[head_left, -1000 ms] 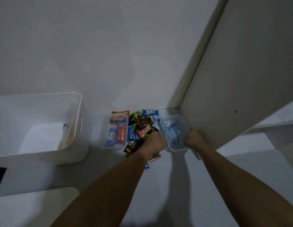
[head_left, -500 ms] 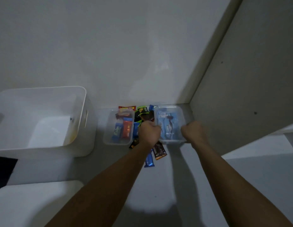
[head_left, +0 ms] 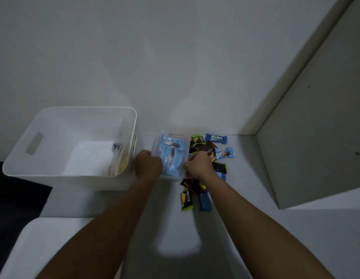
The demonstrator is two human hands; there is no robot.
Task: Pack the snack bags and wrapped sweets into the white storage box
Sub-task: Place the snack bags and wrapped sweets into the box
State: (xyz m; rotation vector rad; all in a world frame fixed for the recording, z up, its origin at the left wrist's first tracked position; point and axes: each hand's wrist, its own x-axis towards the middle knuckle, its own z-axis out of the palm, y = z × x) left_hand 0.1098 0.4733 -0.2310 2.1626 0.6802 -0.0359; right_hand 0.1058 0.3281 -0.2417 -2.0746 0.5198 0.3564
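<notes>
A small clear tub full of light-blue wrapped sweets is held between both my hands. My left hand grips its left side and my right hand grips its right side. The tub sits just right of the white storage box, whose inside shows a few dim items against its right wall. Loose snacks lie right of and below the tub: a blue Kalpa pack, a green-edged pack, a blue bar and a light-blue sweet. A second tub seen earlier is mostly hidden behind the held one.
A tall grey panel stands at the right and meets the back wall in a corner. A white rounded surface lies at the front left, with dark floor beside it.
Both hands have carried the clear tub of blue sweets leftward, from the right of the snack pile to beside the white box. The loose snacks now lie uncovered on the right.
</notes>
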